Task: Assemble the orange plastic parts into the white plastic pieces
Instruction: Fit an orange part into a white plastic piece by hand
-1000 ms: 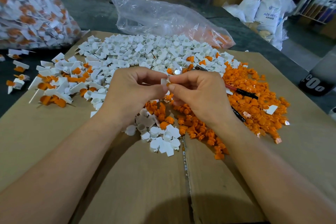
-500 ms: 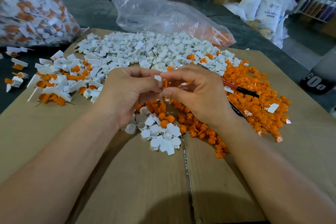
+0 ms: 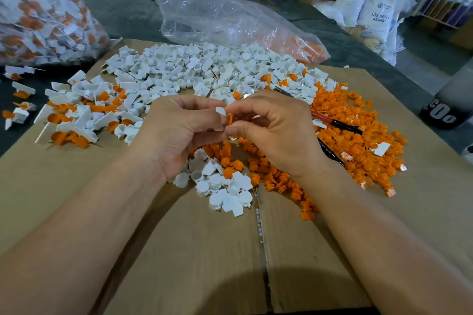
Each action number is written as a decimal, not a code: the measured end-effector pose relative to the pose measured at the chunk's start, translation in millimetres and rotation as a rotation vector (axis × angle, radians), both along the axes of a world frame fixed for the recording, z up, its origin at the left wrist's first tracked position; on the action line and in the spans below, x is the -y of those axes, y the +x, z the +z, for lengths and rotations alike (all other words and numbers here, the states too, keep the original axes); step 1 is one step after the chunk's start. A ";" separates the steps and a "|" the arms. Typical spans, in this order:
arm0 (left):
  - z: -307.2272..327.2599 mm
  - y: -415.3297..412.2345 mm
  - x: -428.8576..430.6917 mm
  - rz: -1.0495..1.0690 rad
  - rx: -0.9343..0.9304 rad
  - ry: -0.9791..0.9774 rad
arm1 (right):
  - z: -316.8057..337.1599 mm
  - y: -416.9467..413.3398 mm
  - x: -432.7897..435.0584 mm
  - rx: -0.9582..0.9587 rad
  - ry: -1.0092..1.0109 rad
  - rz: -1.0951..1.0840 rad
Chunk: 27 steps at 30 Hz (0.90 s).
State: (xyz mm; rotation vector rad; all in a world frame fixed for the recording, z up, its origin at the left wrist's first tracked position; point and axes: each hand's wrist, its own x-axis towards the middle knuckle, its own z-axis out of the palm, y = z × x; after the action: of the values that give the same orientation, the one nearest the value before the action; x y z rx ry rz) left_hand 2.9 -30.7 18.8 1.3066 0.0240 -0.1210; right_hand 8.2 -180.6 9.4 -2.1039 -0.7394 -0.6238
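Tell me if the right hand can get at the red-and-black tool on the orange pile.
Probably yes: the tool lies on top of the orange pile, right beside the right hand. But that hand is busy pinching an orange part.

Above the middle of the cardboard (image 3: 204, 250), we are pinching a white piece (image 3: 220, 111) in our left hand (image 3: 179, 133) and an orange part (image 3: 229, 119) in our right hand (image 3: 276, 133), the two touching. A white heap (image 3: 204, 71) is lying along the cardboard's far edge and an orange heap (image 3: 358, 140) on its right side.

light: even, soft overhead | shadow: dark patch on cardboard (image 3: 230, 296) bottom centre | edges: wide-angle bending, slight blur
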 end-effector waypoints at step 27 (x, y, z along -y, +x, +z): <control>-3.5 3.9 -2.9 0.049 0.072 0.039 | -1.6 1.5 -1.1 -0.178 0.142 0.043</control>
State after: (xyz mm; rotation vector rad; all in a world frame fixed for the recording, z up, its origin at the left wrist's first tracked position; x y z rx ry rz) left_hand 6.8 -27.8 15.3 1.3480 -0.0033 -0.0321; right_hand 9.8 -179.4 7.8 -1.9783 -0.6200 -0.4453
